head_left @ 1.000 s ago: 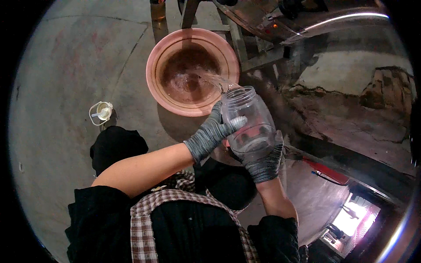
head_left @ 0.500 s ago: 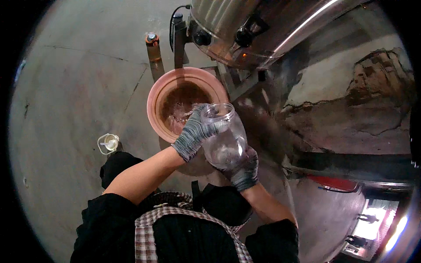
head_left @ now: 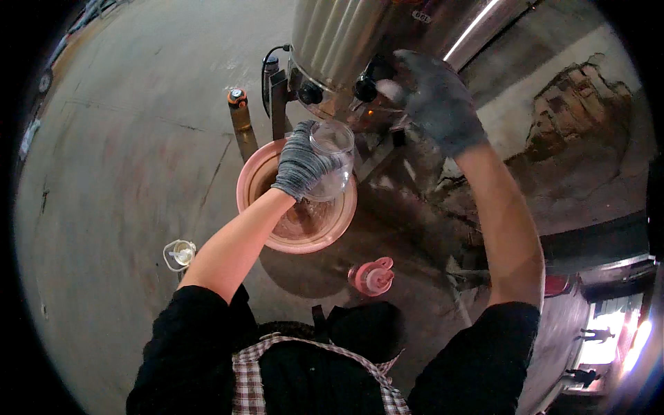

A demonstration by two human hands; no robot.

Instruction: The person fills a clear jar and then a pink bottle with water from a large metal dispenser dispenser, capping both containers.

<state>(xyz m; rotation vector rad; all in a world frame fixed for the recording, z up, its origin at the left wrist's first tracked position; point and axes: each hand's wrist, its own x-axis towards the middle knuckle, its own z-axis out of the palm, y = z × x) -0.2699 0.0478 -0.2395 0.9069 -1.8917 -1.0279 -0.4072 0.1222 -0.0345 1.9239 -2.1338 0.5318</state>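
Grey-gloved LH [head_left: 301, 162] w/ jar [head_left: 339, 178], RH [head_left: 441, 105] nr knob [head_left: 365, 88]

Shows a small white pail [head_left: 182, 254] on the concrete floor [head_left: 138, 162], an orange-topped bottle [head_left: 238, 109] farther off, bare brick [head_left: 575, 104] in a broken wall [head_left: 574, 183], and a bright opening [head_left: 607, 351].

I see open grey concrete floor [head_left: 138, 159] left of the round pink basin [head_left: 309, 244], broken by a small white handled bucket [head_left: 182, 256] and an orange-topped bottle [head_left: 238, 109]. The clear plastic jar [head_left: 337, 182] in the grey-gloved left hand [head_left: 303, 162] covers part of the basin; the shiny steel tank [head_left: 339, 38] bars the far side, the blurred right hand [head_left: 440, 104] near its black knob [head_left: 365, 88].
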